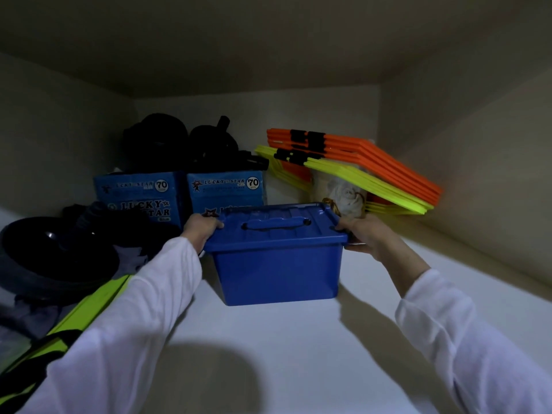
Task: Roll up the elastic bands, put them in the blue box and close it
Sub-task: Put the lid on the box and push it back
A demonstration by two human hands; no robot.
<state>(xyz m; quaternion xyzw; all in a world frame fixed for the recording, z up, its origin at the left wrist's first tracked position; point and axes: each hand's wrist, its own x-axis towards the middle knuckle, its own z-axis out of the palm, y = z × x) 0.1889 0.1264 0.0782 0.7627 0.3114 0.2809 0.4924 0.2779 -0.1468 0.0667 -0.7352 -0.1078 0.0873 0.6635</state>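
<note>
Dim shelf recess, white shelf (298, 339) underfoot of everything. Blue box (276, 264) sits on the shelf near centre, lid (277, 225) on and lying flat, carry handle down on top.

Left hand (200, 228) grips the box's left rim: fingers curled over the lid edge, thumb side hidden behind the rim. Right hand (363, 234) grips the right rim: thumb on top at the lid corner, fingers wrapped under the lip. Both sleeves white. Whether the box base is resting on the shelf or just lifted cannot be told. No elastic bands are in view; contents of the box are hidden by the lid.

Behind the box, left: two blue cartons (179, 195) printed "LUCKY STAR 70", side by side, with black gear (185, 141) heaped on top. Behind, right: stack of orange frames (373, 162) leaning over yellow frames (388, 189), tilted against the right wall. A white bundle (343, 195) sits under them, just behind the box's right rear corner. Far left: black bowl-shaped item (56, 252) on dark cloth; a yellow-green strip (98, 300) runs beside the left sleeve.
</note>
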